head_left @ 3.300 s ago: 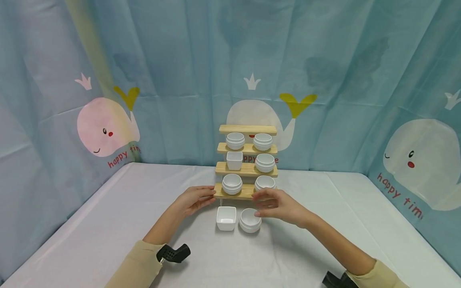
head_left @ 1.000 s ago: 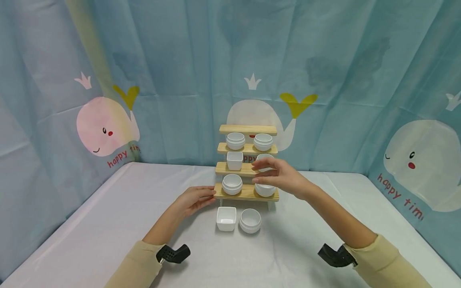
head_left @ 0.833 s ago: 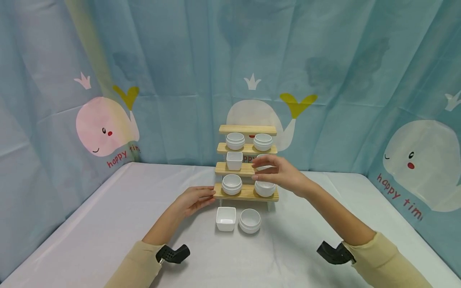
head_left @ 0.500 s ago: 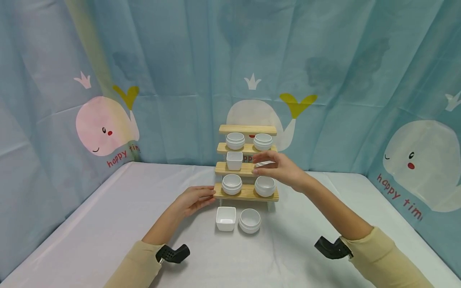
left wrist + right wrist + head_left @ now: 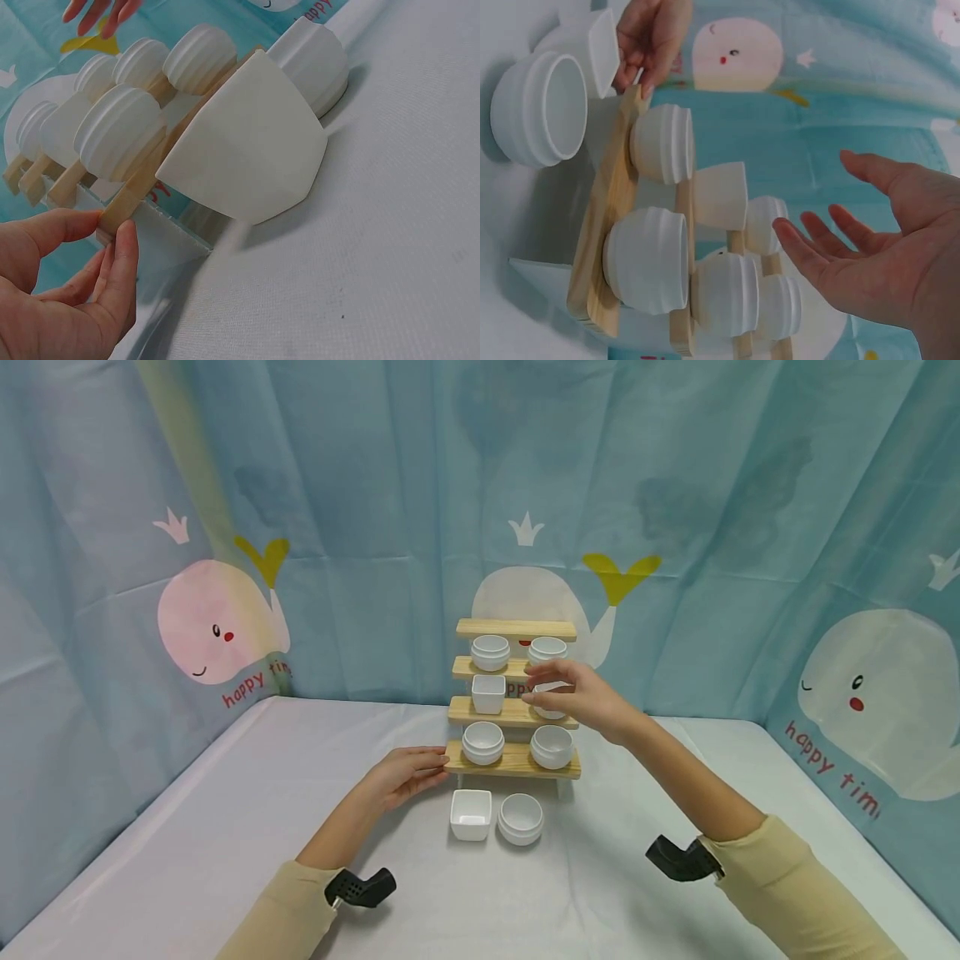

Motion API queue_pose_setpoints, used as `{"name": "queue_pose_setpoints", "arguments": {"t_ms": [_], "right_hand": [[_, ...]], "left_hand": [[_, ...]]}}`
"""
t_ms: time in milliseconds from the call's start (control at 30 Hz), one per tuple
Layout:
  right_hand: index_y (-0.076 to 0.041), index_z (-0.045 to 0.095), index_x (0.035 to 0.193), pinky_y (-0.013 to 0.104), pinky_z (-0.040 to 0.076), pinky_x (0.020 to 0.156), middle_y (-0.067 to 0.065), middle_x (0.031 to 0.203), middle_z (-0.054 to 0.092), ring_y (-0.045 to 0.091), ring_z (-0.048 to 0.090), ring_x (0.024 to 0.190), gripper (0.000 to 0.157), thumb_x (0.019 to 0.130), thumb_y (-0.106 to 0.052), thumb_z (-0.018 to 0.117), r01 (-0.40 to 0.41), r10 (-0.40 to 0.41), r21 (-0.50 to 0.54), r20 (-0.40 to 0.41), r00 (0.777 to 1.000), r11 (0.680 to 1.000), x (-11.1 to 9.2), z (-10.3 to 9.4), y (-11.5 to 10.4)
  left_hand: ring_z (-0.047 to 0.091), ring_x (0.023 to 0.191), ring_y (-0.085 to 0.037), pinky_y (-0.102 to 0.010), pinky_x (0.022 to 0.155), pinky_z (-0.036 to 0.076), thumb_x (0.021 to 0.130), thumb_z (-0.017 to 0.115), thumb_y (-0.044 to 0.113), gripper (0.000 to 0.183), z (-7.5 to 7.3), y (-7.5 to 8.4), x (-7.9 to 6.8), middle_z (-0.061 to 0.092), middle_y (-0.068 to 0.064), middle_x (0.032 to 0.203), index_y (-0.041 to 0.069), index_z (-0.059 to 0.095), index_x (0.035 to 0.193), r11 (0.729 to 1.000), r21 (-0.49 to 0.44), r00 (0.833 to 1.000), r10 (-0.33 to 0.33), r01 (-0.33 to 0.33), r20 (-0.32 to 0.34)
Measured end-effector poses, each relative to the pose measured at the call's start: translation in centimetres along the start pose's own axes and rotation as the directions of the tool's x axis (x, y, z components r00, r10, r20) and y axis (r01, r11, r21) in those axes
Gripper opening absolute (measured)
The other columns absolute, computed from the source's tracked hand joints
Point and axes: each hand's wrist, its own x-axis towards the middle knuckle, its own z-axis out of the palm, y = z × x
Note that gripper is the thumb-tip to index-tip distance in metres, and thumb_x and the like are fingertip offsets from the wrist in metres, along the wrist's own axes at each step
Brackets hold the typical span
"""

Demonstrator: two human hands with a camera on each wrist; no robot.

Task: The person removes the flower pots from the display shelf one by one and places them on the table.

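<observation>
A tiered wooden display stand [image 5: 516,771] rises at mid-table with white cups on its lower planks. My left hand [image 5: 408,777] pinches the left end of the lowest plank [image 5: 124,202] between thumb and fingers. My right hand [image 5: 592,703] hovers in front of the stand's right column, fingers spread and holding nothing. In the head view it overlaps a round cup [image 5: 551,711] on the second plank up and reaches the one above. The right wrist view shows its fingertips apart from the round cups [image 5: 724,295]. A square cup [image 5: 488,694] stands left of the covered one.
On the white cloth before the stand sit a square cup [image 5: 471,816] and a round cup [image 5: 520,820]. The top plank [image 5: 516,629] bears no cup. A blue whale-print curtain [image 5: 360,568] hangs close behind.
My right hand has risen along the stand's right side, from beside the front round cup to the upper planks. My left hand has kept its grip, and the cups stand as before.
</observation>
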Motion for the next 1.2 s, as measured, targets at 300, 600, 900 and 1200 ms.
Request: {"name": "queue_pose_setpoints", "arguments": {"t_ms": [300, 600, 900, 1200], "right_hand": [[0.005, 0.049, 0.15, 0.057, 0.053, 0.114, 0.027, 0.15, 0.053, 0.042, 0.055, 0.136, 0.053, 0.104, -0.012, 0.067, -0.008, 0.008, 0.002, -0.012, 1.0, 1.0, 0.8, -0.1, -0.8], [0.005, 0.047, 0.151, 0.057, 0.051, 0.115, 0.025, 0.153, 0.051, 0.041, 0.054, 0.139, 0.054, 0.104, -0.013, 0.067, -0.037, 0.038, 0.029, -0.023, 0.999, 0.999, 1.5, 0.1, -1.4], [0.006, 0.046, 0.152, 0.057, 0.052, 0.115, 0.026, 0.152, 0.052, 0.041, 0.053, 0.14, 0.056, 0.104, -0.012, 0.068, -0.038, 0.039, 0.019, -0.05, 0.998, 0.999, 2.3, 0.3, -1.3], [0.005, 0.048, 0.15, 0.056, 0.053, 0.114, 0.026, 0.151, 0.052, 0.041, 0.055, 0.136, 0.054, 0.104, -0.014, 0.068, -0.032, 0.034, 0.026, -0.083, 0.996, 0.999, 3.0, 0.4, -1.2]], "left_hand": [[0.07, 0.088, -0.01, -0.02, 0.086, 0.065, 0.105, 0.058, -0.004, 0.051, 0.0, 0.0, 0.0, 0.067, -0.012, 0.107, -0.019, 0.041, 0.151, 1.0, 0.009, 1.0, -0.006, 0.006, -0.003], [0.07, 0.088, -0.01, -0.021, 0.085, 0.065, 0.104, 0.059, -0.005, 0.051, 0.1, 0.1, -0.1, 0.068, -0.012, 0.106, -0.018, 0.043, 0.15, 1.0, -0.001, 1.0, -0.008, 0.008, -0.016], [0.07, 0.089, -0.011, -0.021, 0.087, 0.065, 0.104, 0.059, -0.004, 0.051, 0.0, 0.1, -0.1, 0.067, -0.014, 0.109, -0.018, 0.042, 0.15, 1.0, -0.005, 1.0, -0.013, 0.013, -0.011], [0.071, 0.088, -0.011, -0.022, 0.086, 0.065, 0.105, 0.059, -0.004, 0.051, 0.0, 0.0, -0.1, 0.067, -0.013, 0.107, -0.019, 0.041, 0.15, 1.0, -0.017, 1.0, -0.017, 0.017, -0.005]]}}
